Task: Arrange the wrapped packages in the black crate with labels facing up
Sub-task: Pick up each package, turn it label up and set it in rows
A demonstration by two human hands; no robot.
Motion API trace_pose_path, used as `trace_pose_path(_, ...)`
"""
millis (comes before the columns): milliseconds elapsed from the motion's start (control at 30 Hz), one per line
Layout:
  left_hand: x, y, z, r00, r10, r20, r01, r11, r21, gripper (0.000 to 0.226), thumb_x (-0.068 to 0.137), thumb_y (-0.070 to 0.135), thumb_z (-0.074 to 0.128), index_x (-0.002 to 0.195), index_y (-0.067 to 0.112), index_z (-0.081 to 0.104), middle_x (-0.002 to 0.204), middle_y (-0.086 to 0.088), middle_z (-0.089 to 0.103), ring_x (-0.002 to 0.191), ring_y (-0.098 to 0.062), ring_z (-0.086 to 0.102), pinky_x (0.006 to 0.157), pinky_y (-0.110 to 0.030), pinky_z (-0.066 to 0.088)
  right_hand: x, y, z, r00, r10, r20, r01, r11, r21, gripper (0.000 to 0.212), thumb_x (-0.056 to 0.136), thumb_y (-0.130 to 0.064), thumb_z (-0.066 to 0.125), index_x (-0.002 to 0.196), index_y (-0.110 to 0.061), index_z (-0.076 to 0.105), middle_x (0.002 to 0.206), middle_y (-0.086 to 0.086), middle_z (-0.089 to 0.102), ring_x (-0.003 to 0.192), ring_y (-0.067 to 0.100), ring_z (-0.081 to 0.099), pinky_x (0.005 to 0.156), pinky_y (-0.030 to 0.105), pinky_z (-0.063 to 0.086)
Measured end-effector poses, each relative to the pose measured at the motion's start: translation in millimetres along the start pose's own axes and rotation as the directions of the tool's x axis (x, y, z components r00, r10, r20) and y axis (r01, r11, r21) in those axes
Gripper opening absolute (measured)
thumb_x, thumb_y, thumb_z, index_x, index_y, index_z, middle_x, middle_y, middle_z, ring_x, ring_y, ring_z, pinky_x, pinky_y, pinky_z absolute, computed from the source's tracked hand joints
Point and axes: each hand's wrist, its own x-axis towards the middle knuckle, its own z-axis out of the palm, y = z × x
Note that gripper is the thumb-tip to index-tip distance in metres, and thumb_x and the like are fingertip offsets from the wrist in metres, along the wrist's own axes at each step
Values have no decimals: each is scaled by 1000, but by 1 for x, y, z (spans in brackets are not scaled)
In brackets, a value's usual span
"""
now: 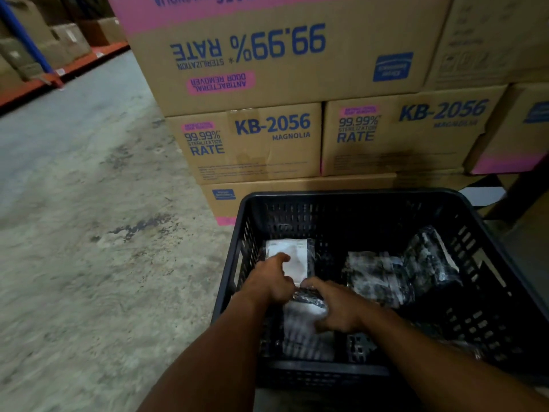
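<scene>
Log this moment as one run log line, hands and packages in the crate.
left hand: on labelled package | right hand: on lower package | black crate: loose packages at right

Both forearms cut off by bottom edge. Left hand (271, 281) covers the lower-left corner of the white label (292, 260); print on it too blurry to read. Right hand (335, 307) hides part of the near package (300, 325). Packages at right (401, 275) smeared, labels indistinguishable. Top carton (282, 49) cropped by frame top.
</scene>
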Motion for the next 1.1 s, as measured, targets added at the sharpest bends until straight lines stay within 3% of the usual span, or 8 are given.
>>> trace_pose_path(200, 18, -12, -3, 993, -114, 32, 117, 917, -382, 61, 86, 12, 67, 144, 10, 48, 121, -13, 65, 109, -29, 66, 101, -41, 52, 2, 2, -50, 998, -19, -54, 33, 963, 268, 58, 77, -17, 81, 131, -19, 61, 132, 8, 62, 120, 25, 59, 103, 39, 48)
trace_pose_path(300, 24, -9, -5, 995, -62, 75, 93, 827, -555, 51, 81, 7, 77, 130, 11, 64, 112, -10, 73, 96, -26, 71, 86, -39, 58, -4, 6, -92, 985, 18, -174, 66, 880, 469, 51, 76, -14, 82, 124, -25, 66, 120, 12, 67, 107, 24, 66, 92, 36, 55)
trace_pose_path(433, 23, -7, -8, 996, 9, 93, 61, 692, -719, 58, 71, 0, 87, 124, 15, 68, 111, -12, 77, 96, -28, 76, 81, -39, 62, -8, 9, -123, 963, 76, -259, 116, 750, 652, 42, 73, -20, 83, 111, -34, 73, 115, 8, 71, 103, 26, 70, 88, 38, 57)
trace_pose_path(633, 21, -5, -16, 996, 72, 56, 1, 608, -794, 46, 73, 6, 86, 117, 13, 76, 104, -12, 80, 93, -31, 77, 74, -37, 62, -7, 15, -116, 932, 151, -328, 143, 679, 720, 29, 74, -15, 83, 100, -23, 73, 100, 12, 74, 75, 20, 74, 59, 28, 55)
trace_pose_path(833, 20, 10, -34, 987, 107, 122, 21, 660, -751, 42, 66, 8, 90, 107, 15, 81, 101, -11, 81, 92, -29, 77, 78, -36, 63, -7, 8, -115, 976, 49, -212, 126, 667, 734, 63, 58, -15, 92, 115, -28, 67, 105, 5, 75, 89, 19, 74, 65, 29, 59)
trace_pose_path(900, 18, 17, -32, 993, 76, 89, 19, 648, -761, 44, 66, 8, 91, 108, 11, 79, 99, -11, 81, 91, -31, 77, 82, -40, 63, -8, 6, -109, 989, 22, -149, 96, 667, 738, 60, 56, -17, 94, 111, -27, 71, 109, 10, 74, 95, 27, 74, 72, 36, 60)
trace_pose_path(1000, 17, 21, -30, 1000, -18, 0, 11, 607, -794, 47, 69, 14, 91, 113, 14, 75, 103, -8, 79, 91, -28, 77, 84, -42, 62, -8, 11, -101, 976, 59, -210, 136, 588, 798, 60, 50, -20, 94, 106, -15, 71, 104, 18, 75, 92, 35, 74, 75, 44, 60)
trace_pose_path(1100, 12, 16, -30, 995, -47, 85, 96, 618, -780, 54, 67, 23, 93, 117, 25, 71, 116, -9, 75, 96, -33, 76, 81, -51, 62, -9, 20, -97, 938, 172, -302, 187, 482, 856, 64, 41, -26, 94, 96, -10, 67, 90, 18, 75, 75, 32, 75, 61, 39, 59)
